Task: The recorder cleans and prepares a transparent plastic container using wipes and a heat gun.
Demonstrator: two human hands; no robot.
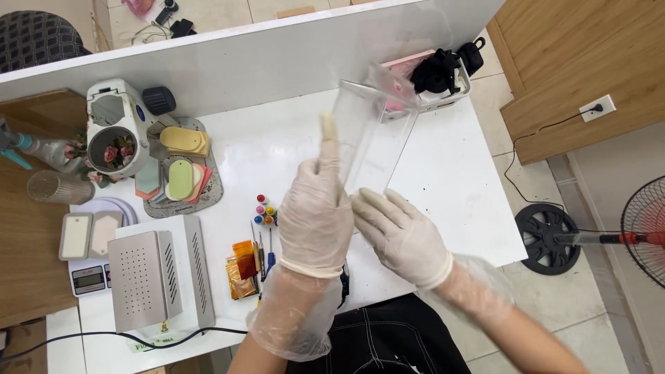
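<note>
A clear plastic box [374, 131] is lifted above the white table [450, 180], tilted away from me. My left hand [315, 215], in a pale glove with a plastic sleeve cover, grips the box's left side with the index finger stretched up along its wall. At the box's near lower edge my right hand [402, 235], gloved the same way, holds it with fingers spread.
A grey metal machine [156, 273] and a small scale [86, 277] stand at the left. Silicone moulds lie on a mat [183, 173] beside a white device holding flowers [118, 131]. Small dye bottles [264, 210], tools and amber foil [242, 266] lie centre-left. A fan [644, 228] stands on the floor, right.
</note>
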